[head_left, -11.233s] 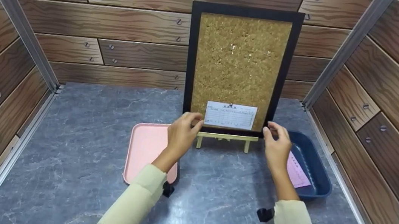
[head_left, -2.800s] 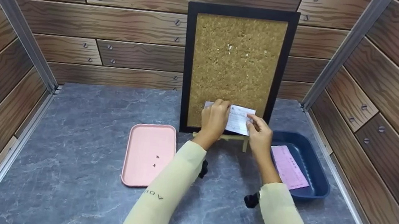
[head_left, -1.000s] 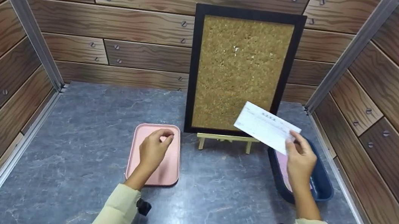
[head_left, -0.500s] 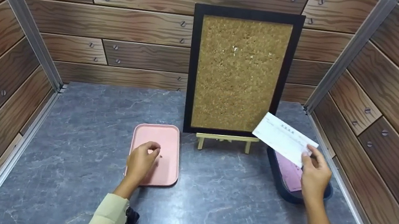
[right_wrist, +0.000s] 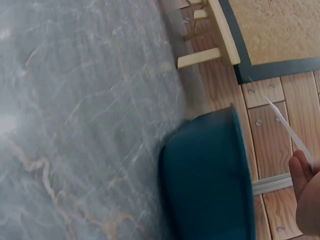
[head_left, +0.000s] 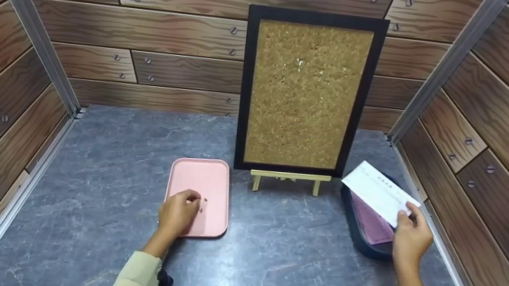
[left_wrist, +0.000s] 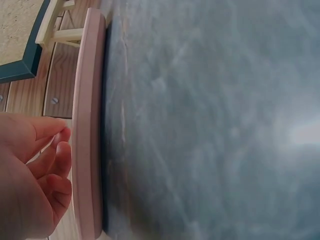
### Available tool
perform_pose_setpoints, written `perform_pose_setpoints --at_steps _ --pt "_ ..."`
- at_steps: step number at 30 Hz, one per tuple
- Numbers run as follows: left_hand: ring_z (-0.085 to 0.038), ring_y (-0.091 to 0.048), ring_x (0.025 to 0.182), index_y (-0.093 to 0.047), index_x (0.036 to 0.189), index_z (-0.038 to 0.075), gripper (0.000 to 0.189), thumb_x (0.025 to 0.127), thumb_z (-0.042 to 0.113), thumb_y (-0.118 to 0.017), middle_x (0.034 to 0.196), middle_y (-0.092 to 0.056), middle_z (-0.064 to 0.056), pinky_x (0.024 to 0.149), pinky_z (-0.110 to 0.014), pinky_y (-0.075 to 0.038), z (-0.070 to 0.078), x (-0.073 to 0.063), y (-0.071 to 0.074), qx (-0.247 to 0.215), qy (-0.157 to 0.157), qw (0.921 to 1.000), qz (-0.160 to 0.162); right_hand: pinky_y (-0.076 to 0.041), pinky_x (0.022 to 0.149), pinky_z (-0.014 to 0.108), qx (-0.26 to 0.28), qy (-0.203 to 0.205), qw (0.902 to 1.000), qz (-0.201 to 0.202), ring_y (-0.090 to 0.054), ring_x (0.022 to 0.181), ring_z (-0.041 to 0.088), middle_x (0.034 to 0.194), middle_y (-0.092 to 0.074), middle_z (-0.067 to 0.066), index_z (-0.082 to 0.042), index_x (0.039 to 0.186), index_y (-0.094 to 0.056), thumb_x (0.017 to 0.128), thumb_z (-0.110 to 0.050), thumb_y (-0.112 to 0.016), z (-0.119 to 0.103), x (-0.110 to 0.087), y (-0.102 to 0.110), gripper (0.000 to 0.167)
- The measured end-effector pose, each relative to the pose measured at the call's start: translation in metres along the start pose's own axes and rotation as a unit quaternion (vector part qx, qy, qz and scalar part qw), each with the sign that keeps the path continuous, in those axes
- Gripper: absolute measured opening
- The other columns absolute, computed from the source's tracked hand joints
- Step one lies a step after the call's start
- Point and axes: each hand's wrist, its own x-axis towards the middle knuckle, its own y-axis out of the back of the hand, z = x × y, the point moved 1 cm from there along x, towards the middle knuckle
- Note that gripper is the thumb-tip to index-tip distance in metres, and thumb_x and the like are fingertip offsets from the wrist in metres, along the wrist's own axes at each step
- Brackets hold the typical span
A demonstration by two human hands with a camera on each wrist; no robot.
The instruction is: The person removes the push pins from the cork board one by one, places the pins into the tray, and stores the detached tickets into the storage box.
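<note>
My left hand [head_left: 176,212] is low over the pink tray [head_left: 217,177], thumb and forefinger pinched together. A pushpin appears to be between them, too small to see clearly. Two small dark pushpins [head_left: 205,199] lie on the tray beside the fingertips. In the left wrist view the pinched fingers [left_wrist: 60,129] are just past the tray's rim. My right hand [head_left: 412,241] pinches a white printed slip of paper [head_left: 377,189] by its right corner, tilted above the blue bin [head_left: 367,250]. Edge-on, the slip [right_wrist: 287,125] shows in the right wrist view.
A black-framed cork board [head_left: 306,96] leans on a small wooden easel [head_left: 290,175] between the tray and the bin. Pink paper [head_left: 369,220] lies in the bin, partly under the white slip. Wood-patterned walls stand at the back and sides of the grey marbled table [head_left: 269,261].
The white slip and its pin have come off the cork board. My right hand has carried the slip right, over the bin; my left hand has come down and left to the tray.
</note>
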Motion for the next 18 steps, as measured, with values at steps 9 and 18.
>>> perform_pose_setpoints --at_steps 9,18 --pt "-0.020 -0.072 0.089 -0.077 0.090 0.022 0.005 0.088 0.022 -0.071 0.090 -0.076 0.005 0.080 -0.053 -0.049 -0.003 -0.004 -0.001 0.017 0.000 0.9998 -0.013 -0.036 0.069 0.023 -0.082 -0.006 0.9961 0.031 -0.043 0.069 -0.002 0.083 -0.058 0.006 0.001 0.120 -0.070 0.092 -0.003 -0.060 0.017 0.004 0.005 0.030" --pt "-0.022 -0.071 0.084 -0.077 0.088 0.020 0.005 0.088 0.021 -0.072 0.089 -0.075 0.002 0.073 -0.049 -0.050 -0.001 -0.006 -0.005 0.025 -0.015 0.9994 -0.017 -0.033 0.069 0.038 -0.137 0.013 0.9904 0.017 -0.048 0.073 0.024 0.085 -0.059 0.025 0.007 0.115 -0.069 0.089 0.000 -0.060 0.027 0.002 0.006 0.029"
